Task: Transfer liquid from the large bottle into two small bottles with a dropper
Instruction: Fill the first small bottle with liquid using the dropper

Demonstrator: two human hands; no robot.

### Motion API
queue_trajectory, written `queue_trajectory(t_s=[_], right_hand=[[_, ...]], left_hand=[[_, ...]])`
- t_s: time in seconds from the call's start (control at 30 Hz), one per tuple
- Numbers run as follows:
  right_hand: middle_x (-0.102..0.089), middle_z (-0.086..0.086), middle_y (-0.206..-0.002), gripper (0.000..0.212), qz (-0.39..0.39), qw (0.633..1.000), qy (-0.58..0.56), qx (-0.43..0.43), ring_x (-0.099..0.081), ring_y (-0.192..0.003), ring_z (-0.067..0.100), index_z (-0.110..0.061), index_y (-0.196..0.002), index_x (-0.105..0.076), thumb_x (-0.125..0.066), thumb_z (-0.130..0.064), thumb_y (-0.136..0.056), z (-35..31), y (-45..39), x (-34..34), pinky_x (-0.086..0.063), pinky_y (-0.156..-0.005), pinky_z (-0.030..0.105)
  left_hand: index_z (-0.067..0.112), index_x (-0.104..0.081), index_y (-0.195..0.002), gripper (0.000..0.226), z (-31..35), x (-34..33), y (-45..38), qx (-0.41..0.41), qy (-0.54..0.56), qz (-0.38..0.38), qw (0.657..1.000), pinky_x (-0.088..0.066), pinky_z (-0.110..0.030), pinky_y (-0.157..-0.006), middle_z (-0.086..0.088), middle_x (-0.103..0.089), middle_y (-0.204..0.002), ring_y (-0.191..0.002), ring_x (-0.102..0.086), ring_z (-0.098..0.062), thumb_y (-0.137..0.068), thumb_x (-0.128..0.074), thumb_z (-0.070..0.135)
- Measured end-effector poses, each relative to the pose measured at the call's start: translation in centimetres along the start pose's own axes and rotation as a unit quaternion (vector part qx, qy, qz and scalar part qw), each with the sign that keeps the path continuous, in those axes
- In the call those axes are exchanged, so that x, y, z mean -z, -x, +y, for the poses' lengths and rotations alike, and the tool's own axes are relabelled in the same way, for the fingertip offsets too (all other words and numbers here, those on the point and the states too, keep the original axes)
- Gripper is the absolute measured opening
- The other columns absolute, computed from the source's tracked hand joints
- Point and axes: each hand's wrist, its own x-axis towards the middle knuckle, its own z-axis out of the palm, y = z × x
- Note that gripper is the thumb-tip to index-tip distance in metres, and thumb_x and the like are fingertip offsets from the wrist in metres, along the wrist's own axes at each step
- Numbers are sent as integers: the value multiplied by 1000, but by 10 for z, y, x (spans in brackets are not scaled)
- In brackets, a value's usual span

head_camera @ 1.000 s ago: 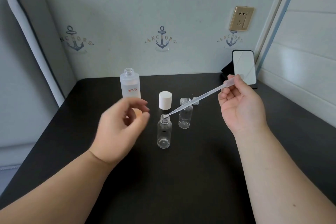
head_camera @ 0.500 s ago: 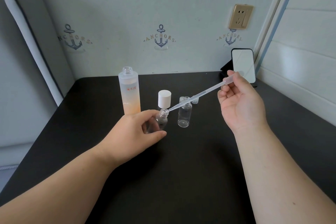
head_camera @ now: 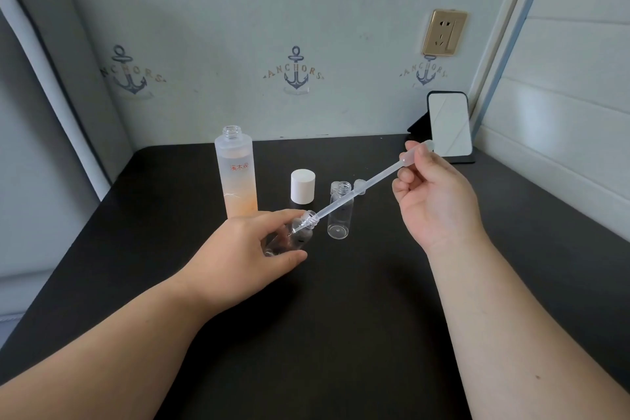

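On the black table (head_camera: 341,334), seen from the head camera, we are gripping a small clear bottle (head_camera: 293,235) with our left hand (head_camera: 245,249), fingers and thumb curled round its body, and we are tilting it so its open neck is leaning toward the right. Our right hand (head_camera: 433,201) is pinching the bulb end of a clear plastic dropper (head_camera: 354,196) between thumb and fingertips, the other fingers loosely curled; the dropper is slanting down to the left, and its tip is sitting inside the neck of the tilted bottle. Just beside it, to the right, a second small bottle (head_camera: 339,211) is standing upright and uncapped, with a small clear cap (head_camera: 359,185) lying behind it. The large bottle (head_camera: 237,174), open, frosted and holding pale orange liquid, is standing upright behind our left hand, and a white cap (head_camera: 302,186) is standing between it and the second small bottle. A phone (head_camera: 449,124) is leaning against the wall at the table's far right corner.
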Motion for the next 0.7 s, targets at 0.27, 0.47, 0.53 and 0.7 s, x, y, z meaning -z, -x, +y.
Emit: queue_trajectory(t_s=[0.27,0.47,0.53,0.7], right_hand=[[-67,3,-76,18,-1,1000,0,1,-49,-53,11,-6,-87,-76,-62,-8,-98,2,-1,1,-46,-55,21],[-64,3,-73,19,7,1000,-4,-4,-47,-51,11,-6,-86,-77,-62,-7,-98,0,1,-1,-43,-53,20],[-64,3,-72,19,8,1000,-3,-4,-46,-51,11,-5,-87,-76,-61,-7,-98,0,1,-1,-43,-52,19],[-65,0,-72,28,7,1000,9,6,-43,-51,9,-9,-79,-76,-58,-5,-100,-1,3,-3,-41,-52,19]], left_hand=[[44,-60,-132,53,2,0,0,8,-10,-7,1000,-40,-4,-73,20,-64,-91,-84,-59,4,-83,-78,39],[42,-60,-135,56,1,0,0,12,-12,-6,1000,-40,-3,-72,22,-63,-90,-82,-57,7,-82,-78,41],[43,-59,-135,57,1,0,1,11,-12,-9,1000,-40,-3,-72,23,-63,-91,-82,-57,7,-82,-77,42],[44,-60,-134,55,2,0,0,10,-14,-8,1000,-40,-5,-71,21,-63,-91,-81,-57,6,-83,-79,38]])
